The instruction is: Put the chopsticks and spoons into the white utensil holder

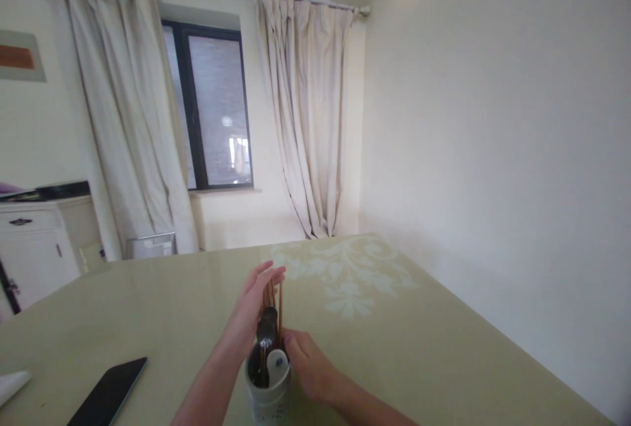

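A white ceramic holder [269, 400] with dark marks stands on the green table [187, 307] near its front edge. Upright in it are thin brown sticks [280, 304], dark metal spoons [265, 332] and a white spoon [277, 363]. My left hand [259, 291] is at the upper ends of the sticks on the left, its fingers bent over them. At the right of the holder's rim, my right hand [308, 360] has its fingers pressed together beside the lower part of the sticks; what they hold is hidden.
A black flat phone-like object [111, 392] lies at the front left, with a white item [12, 384] at the left edge. A plain wall [493, 150] borders the table's right side. Behind stand curtains [310, 104], a window [219, 110] and a white cabinet [32, 248].
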